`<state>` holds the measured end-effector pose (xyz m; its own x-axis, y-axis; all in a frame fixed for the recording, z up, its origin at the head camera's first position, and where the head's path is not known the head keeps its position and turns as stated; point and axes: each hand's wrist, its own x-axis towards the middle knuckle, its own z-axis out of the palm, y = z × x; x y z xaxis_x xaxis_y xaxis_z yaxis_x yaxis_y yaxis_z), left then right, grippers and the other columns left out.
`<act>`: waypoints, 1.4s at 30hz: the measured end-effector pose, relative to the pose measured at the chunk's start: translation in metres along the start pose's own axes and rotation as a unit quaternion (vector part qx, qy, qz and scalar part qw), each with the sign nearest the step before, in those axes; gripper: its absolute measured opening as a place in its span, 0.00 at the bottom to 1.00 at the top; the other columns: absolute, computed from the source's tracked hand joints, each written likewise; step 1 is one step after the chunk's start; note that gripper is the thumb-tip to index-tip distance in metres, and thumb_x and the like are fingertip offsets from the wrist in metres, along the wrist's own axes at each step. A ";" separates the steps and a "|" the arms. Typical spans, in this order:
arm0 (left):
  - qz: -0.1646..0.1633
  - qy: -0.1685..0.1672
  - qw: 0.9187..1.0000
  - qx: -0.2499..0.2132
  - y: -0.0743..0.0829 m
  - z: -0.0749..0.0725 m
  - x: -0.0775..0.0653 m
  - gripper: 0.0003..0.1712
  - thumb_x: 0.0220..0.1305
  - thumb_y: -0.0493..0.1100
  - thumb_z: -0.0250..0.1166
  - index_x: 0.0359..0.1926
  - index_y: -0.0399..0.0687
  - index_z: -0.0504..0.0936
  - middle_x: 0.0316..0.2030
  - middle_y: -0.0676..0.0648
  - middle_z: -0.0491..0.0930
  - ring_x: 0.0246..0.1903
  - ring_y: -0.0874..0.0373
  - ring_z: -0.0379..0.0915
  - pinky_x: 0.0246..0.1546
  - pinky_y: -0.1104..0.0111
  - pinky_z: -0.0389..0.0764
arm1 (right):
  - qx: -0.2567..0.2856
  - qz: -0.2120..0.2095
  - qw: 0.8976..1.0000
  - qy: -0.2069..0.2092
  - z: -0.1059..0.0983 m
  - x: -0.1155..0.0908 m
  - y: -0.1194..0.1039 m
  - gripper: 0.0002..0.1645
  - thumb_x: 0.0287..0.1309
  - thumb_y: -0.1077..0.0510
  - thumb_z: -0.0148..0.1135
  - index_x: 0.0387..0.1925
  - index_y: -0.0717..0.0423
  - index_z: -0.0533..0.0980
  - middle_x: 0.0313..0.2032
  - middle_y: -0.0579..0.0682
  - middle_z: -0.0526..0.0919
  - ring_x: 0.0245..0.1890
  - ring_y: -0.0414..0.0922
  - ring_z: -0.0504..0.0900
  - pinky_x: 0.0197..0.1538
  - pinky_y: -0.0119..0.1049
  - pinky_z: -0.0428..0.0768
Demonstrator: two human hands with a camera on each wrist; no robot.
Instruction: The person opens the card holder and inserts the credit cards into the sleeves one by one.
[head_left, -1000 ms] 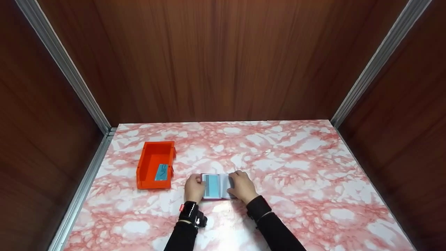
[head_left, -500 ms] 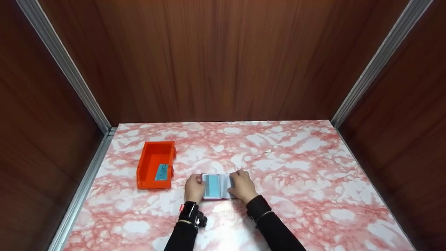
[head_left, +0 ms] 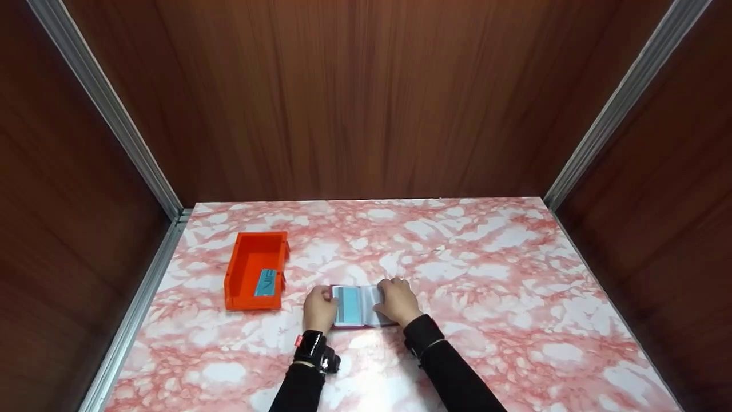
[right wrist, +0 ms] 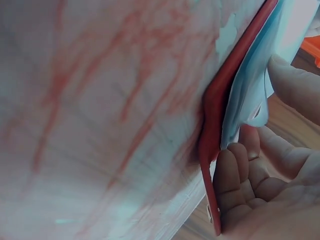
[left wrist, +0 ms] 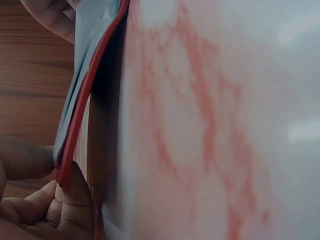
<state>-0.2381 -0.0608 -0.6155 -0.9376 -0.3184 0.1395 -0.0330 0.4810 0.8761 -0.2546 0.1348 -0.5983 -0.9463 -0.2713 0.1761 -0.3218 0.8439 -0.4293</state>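
Note:
A red card holder (left wrist: 84, 102) lies spread apart on the table, its clear plastic sleeves (head_left: 369, 312) facing up. Under the left-hand sleeve shows a light blue card (head_left: 351, 306). My left hand (head_left: 319, 310) pinches the holder's left edge, thumb on top and fingers beneath the cover. On the other side, my right hand (head_left: 398, 302) pinches the sleeves between thumb (right wrist: 295, 90) and fingers. In the right wrist view those sleeves bend away from the red cover (right wrist: 215, 107), and the fingertips are tucked between sleeves and cover.
To the left stands an orange bin (head_left: 251, 252) with a blue card marked "VIP" (head_left: 266, 282) at its front right. The red-and-white marbled table (head_left: 486, 274) is bounded by brown wood-grain panels (head_left: 366, 103) and metal corner posts (head_left: 114, 109).
My right hand has shifted slightly, its wrist turning a little, and more of the sleeves and lower right cover edge shows. The left hand, bin and VIP card have stayed in place.

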 end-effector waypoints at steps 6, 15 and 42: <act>-0.011 -0.012 1.000 0.014 0.001 0.000 0.001 0.13 0.51 0.27 0.66 0.41 0.33 0.81 0.29 0.43 0.80 0.34 0.48 0.77 0.41 0.55 0.77 | 0.013 0.015 1.000 -0.020 -0.001 0.003 -0.002 0.25 0.43 0.57 0.78 0.43 0.63 0.77 0.29 0.54 0.80 0.38 0.59 0.80 0.41 0.49 0.78; -0.012 -0.009 1.000 0.011 0.002 -0.002 0.001 0.13 0.50 0.27 0.65 0.40 0.33 0.81 0.29 0.43 0.80 0.34 0.47 0.77 0.41 0.54 0.77 | 0.068 0.028 0.996 -0.048 -0.002 0.002 -0.006 0.21 0.54 0.62 0.68 0.49 0.66 0.76 0.27 0.48 0.79 0.28 0.47 0.78 0.37 0.43 0.77; -0.012 -0.010 1.000 -0.004 -0.003 -0.001 0.000 0.13 0.51 0.28 0.66 0.41 0.33 0.82 0.29 0.44 0.81 0.34 0.47 0.78 0.41 0.55 0.78 | 0.256 0.082 0.962 -0.048 0.024 0.009 -0.043 0.22 0.55 0.68 0.65 0.52 0.71 0.73 0.23 0.47 0.78 0.20 0.46 0.84 0.25 0.33 0.81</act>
<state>-0.2376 -0.0632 -0.6170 -0.9433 -0.3133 0.1095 -0.0529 0.4677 0.8823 -0.2499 0.0854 -0.5994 -0.9763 -0.2165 -0.0026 -0.1189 0.5462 -0.8292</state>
